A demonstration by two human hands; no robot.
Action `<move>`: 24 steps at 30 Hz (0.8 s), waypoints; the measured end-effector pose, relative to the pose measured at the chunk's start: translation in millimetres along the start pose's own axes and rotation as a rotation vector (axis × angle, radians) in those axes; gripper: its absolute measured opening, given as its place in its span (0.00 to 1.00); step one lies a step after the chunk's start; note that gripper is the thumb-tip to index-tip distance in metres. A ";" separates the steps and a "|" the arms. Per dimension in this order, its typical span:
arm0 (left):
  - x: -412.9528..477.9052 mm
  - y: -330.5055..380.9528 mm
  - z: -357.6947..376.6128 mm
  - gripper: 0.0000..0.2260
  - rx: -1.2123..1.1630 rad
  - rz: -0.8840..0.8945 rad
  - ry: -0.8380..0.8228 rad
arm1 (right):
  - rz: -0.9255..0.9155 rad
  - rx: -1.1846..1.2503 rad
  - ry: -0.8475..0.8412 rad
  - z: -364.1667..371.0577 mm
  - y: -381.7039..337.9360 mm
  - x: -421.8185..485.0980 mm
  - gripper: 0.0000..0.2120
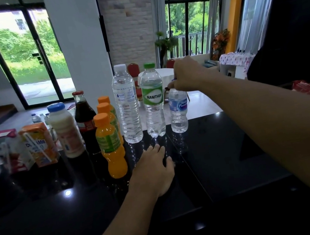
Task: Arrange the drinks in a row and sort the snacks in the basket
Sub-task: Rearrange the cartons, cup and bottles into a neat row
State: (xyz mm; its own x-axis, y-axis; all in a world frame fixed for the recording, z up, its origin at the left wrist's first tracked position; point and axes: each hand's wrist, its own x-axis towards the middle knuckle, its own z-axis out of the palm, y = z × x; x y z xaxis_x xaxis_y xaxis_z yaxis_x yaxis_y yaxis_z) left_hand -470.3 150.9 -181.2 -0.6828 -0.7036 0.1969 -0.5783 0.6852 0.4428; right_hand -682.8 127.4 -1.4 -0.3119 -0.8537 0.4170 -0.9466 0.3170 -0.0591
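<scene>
Head view:
- The right grip [188, 74] is reaching across from the right side of the frame and is pinching the top of the small water bottle [178, 112] from above, with fingers curling round its cap.
- The small water bottle is standing upright on the black tabletop [225, 157], right of centre. Its long axis is running straight up into the grip, so its body is hanging directly below the fingers.
- Just to its left the green-label bottle [153, 101] and then the tall clear bottle [126, 105] are standing side by side, forming a line across the middle of the frame. The small one is sitting at the right end of that line, close to the green-label bottle but apart from it.
- The left grip [153, 169] is lying flat and relaxed on the tabletop at lower centre, holding nothing. It is in front of the two tall bottles and nearest the front orange juice bottle [111, 143].
- The other drinks are crowding together at the left: more juice bottles, a cola bottle [83, 115], a blue-capped bottle [65, 130] and an orange carton [38, 145].
- The snack packets [309, 89] are showing blurred at the right edge; no basket is in view.
- Any nudge along the row is probably falling to the right grip, and the clustered drinks to the left one.
</scene>
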 end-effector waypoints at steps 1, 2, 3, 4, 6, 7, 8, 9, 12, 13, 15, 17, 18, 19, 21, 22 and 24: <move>-0.2 -0.2 -0.3 0.25 0.002 0.000 -0.002 | 0.006 -0.005 0.006 0.2 -0.8 0.1 0.15; -0.5 -0.1 -0.6 0.25 0.003 0.001 -0.004 | 0.006 -0.010 0.010 0.1 -1.8 0.1 0.17; -0.7 -0.5 -0.6 0.25 0.003 0.003 -0.005 | 0.006 -0.013 0.011 0.0 -2.7 0.1 0.18; -0.7 -0.7 -0.6 0.25 0.002 0.006 -0.006 | 0.004 -0.011 0.016 0.0 -3.2 0.0 0.19; -0.3 -1.2 -0.2 0.25 0.004 0.010 -0.003 | 0.007 0.000 0.020 -0.4 -3.4 -1.0 0.18; 0.1 -1.2 -0.1 0.25 0.004 0.009 -0.001 | 0.008 0.004 0.021 -0.4 -3.6 -1.7 0.18; 0.4 -1.4 0.1 0.25 0.001 0.009 0.002 | 0.009 0.013 0.026 0.1 -2.9 -1.5 0.18; 0.8 -1.4 0.2 0.25 -0.002 0.007 0.004 | 0.015 0.025 0.033 0.7 -2.0 -1.9 0.19; 1.9 -1.1 0.8 0.25 -0.020 0.007 0.012 | 0.059 0.030 0.040 2.9 1.4 -8.3 0.22; 2.5 -1.0 1.3 0.24 -0.030 0.009 0.013 | 0.088 0.057 0.026 3.9 3.0 -12.9 0.24; 2.7 -1.1 1.9 0.24 -0.042 0.017 0.013 | 0.130 0.156 0.011 5.5 4.7 -27.2 0.28; 3.4 -0.2 1.7 0.24 -0.051 0.021 0.027 | 0.158 0.246 0.049 8.7 7.2 -43.4 0.31; 3.1 0.7 1.0 0.23 -0.059 0.021 0.036 | 0.166 0.270 0.076 10.3 7.9 -51.7 0.31; 1.5 2.4 -1.0 0.22 -0.066 0.017 0.042 | 0.176 0.283 0.101 11.2 7.2 -61.0 0.30; -3.4 6.3 -5.6 0.19 -0.070 0.000 0.056 | 0.184 0.288 0.137 11.2 2.7 -79.5 0.29; -6.6 8.2 -8.0 0.17 -0.074 -0.008 0.080 | 0.186 0.285 0.137 10.0 -0.8 -90.1 0.29; -17.1 11.1 -14.0 0.13 -0.076 -0.021 0.143 | 0.182 0.289 0.124 6.1 -10.3 -112.5 0.28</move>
State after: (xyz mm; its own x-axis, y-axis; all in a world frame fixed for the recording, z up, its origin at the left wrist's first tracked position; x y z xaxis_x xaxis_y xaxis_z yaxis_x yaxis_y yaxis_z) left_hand -458.8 167.9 -167.5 -0.5970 -0.7411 0.3071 -0.5528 0.6575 0.5120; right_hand -638.5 217.7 -53.2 -0.4822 -0.7315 0.4820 -0.8659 0.3146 -0.3888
